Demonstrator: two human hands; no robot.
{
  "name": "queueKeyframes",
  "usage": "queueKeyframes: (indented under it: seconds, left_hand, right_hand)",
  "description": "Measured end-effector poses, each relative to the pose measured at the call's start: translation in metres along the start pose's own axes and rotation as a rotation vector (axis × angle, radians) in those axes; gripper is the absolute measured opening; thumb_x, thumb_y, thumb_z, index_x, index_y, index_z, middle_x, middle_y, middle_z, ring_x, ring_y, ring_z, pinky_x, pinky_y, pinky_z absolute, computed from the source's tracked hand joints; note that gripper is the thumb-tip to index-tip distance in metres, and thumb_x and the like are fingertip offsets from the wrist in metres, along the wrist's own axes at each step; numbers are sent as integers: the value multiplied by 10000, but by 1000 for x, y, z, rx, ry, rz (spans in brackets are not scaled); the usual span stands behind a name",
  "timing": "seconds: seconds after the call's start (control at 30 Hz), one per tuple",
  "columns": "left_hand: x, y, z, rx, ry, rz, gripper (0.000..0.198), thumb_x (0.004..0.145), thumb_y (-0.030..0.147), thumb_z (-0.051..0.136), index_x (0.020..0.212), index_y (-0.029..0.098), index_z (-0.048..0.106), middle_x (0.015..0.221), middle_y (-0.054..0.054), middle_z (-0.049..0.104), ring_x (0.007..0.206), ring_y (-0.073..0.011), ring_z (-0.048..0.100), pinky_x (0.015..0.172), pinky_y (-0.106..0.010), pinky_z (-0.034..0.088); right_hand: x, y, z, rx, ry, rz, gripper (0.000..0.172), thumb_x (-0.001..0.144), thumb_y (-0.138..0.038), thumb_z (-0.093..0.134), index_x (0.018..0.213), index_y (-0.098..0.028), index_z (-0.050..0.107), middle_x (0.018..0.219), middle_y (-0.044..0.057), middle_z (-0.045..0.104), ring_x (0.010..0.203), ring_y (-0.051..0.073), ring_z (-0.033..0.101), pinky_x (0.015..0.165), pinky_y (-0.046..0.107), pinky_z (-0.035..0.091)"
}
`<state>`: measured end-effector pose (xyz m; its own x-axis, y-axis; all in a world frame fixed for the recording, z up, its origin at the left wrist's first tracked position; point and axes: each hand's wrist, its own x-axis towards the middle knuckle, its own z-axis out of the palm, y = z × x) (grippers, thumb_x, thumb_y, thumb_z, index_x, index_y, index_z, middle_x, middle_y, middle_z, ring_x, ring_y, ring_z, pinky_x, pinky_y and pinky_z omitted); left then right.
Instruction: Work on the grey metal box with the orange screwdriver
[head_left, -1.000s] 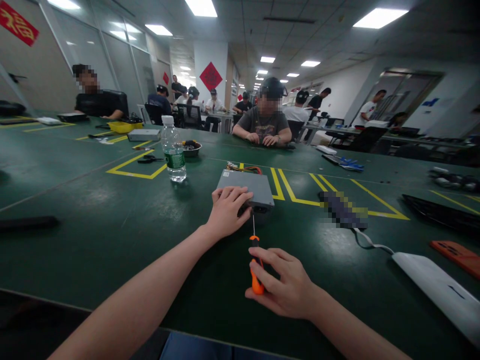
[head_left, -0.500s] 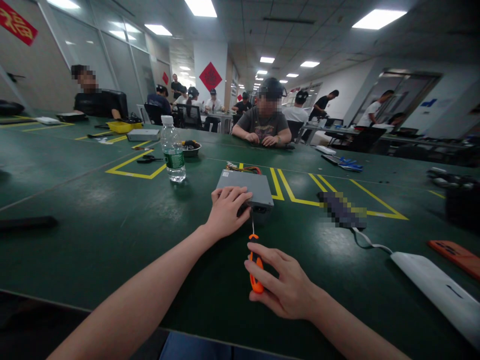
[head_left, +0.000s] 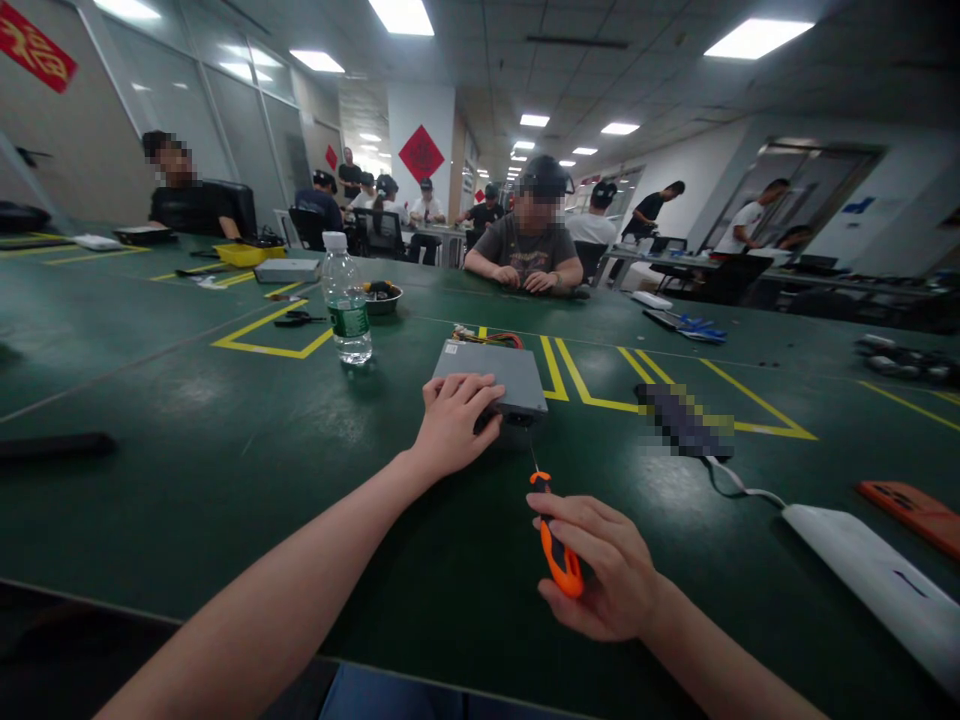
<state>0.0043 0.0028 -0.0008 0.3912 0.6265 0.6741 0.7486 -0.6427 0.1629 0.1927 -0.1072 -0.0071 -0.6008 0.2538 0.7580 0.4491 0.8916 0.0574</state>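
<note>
Midway between the near and far edges of the table [head_left: 225, 490], a grey metal box [head_left: 499, 362] lies flat, with coloured cables [head_left: 495, 339] bunched at its far side. The left hand [head_left: 454, 425] is partly closed across the box's near left corner, fingers laid over the top and thumb bent down by the near face, bracing it. The right hand [head_left: 604, 560], nearer the table's near edge, has its fingers curled loosely around the handle of an orange and black screwdriver [head_left: 564, 570], whose shaft points at that near face; whether its tip touches cannot be told. The step in hand looks like screwdriver work there. The next move seems to call for lining the tip up with the face, with the left hand's hold kept firm.
</note>
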Motion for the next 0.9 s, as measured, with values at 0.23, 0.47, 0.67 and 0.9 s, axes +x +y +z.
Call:
queueKeyframes:
  seconds: [0.23,0.47,0.67,0.9]
  left_hand:
    - [0,0,0,1,3,0,293,824,304,531,1115,282,554,1222,-11,572,1127,-243,449,903,-425,257]
    - [0,1,-2,-5,2,-3,297,825,302,530,1120,282,553,1218,-17,575,1125,-243,451,906,-427,257]
    - [0,1,-1,-5,-3,-6,294,821,303,534,1113,278,551,1222,-13,575,1122,-238,453,903,-426,251]
    - [1,1,-1,-11,-5,-1,292,827,309,527,1117,278,545,1228,-15,574,1122,-233,451,902,-426,247]
  right_hand:
    - [-1,2,-5,-33,50,14,351,793,-237,512,1113,-121,429,992,179,636,865,227,649,646,347,547]
    - [-3,3,-3,-14,35,40,386,809,-279,515,1153,-131,418,1047,174,614,900,234,638,680,355,543]
    - [0,0,-6,-102,-97,-9,322,892,-314,414,1143,-129,495,1113,189,558,966,237,592,700,359,520]
    - [1,-4,-2,-192,4,-53,174,807,-253,593,915,-134,526,995,161,613,748,171,600,563,277,470]
